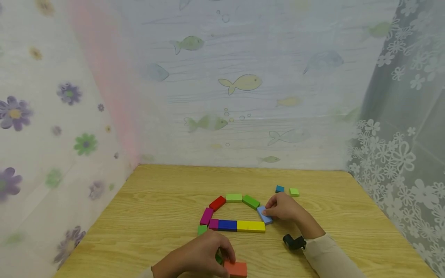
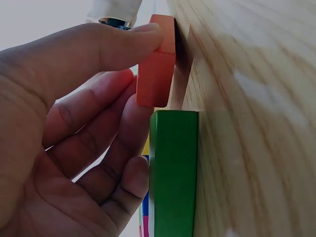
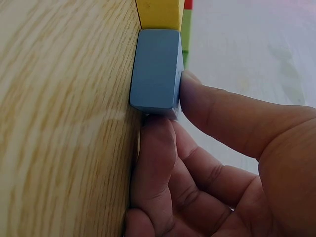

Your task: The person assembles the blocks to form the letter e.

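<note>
My left hand [image 1: 203,251] pinches an orange block [image 1: 237,269] between thumb and fingers at the table's near side. In the left wrist view the orange block hangs slightly off the wood, beside the end of a green block [image 2: 174,173] lying on the table. With thumb and index finger my right hand [image 1: 286,211] holds a light blue block [image 1: 263,216], which lies at the right end of a curved row. Its far end meets the yellow block [image 3: 160,12] in the right wrist view. The left hand partly hides the green block in the head view.
The curve also has a green block [image 1: 251,202], a light green block [image 1: 234,198], a red block [image 1: 217,203] and a magenta block [image 1: 206,216]. A dark blue block [image 1: 227,225] lies in the straight row. Small blue [image 1: 279,189] and lime [image 1: 294,192] blocks lie farther back.
</note>
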{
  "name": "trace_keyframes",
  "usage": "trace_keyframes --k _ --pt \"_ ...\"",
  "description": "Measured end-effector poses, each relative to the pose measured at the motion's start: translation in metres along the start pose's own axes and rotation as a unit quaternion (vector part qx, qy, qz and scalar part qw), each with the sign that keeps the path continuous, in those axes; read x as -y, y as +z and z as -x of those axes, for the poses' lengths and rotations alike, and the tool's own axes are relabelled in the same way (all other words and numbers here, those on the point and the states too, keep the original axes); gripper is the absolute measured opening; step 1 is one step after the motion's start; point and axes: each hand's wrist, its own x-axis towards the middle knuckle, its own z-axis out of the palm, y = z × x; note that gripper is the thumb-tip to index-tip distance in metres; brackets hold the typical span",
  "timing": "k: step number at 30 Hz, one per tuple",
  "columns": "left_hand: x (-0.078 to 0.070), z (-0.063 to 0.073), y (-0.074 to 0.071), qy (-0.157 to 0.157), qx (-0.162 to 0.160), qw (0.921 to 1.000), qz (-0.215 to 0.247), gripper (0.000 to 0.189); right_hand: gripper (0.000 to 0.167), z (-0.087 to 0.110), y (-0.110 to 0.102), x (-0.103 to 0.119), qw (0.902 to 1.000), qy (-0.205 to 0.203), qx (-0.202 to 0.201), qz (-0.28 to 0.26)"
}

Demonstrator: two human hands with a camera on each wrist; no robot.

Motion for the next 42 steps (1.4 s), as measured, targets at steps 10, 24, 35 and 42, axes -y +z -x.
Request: trace_keyframes --k 10,24,35,42 --pt "0.003 0.0 0.0 0.007 -0.003 0.9994 -0.033 0.021 0.018 0.0 0.0 0.001 1.0 -0.001 0.001 0.0" --pt "0.006 -0.001 -0.001 -0.002 0.003 0.9996 -0.029 0.022 0.017 0.001 -0.001 0.002 1.0 -0.003 0.005 -0.002" --pt "0.01 -0.001 -0.001 -0.009 0.006 0.9998 -0.015 0.024 0.016 0.0 0.0 0.001 1.0 -0.007 0.006 0.0" --pt "0.011 -0.001 -0.002 0.001 0.007 0.9994 -0.035 0.025 0.016 0.0 0.0 0.001 1.0 -0.002 0.004 -0.001"
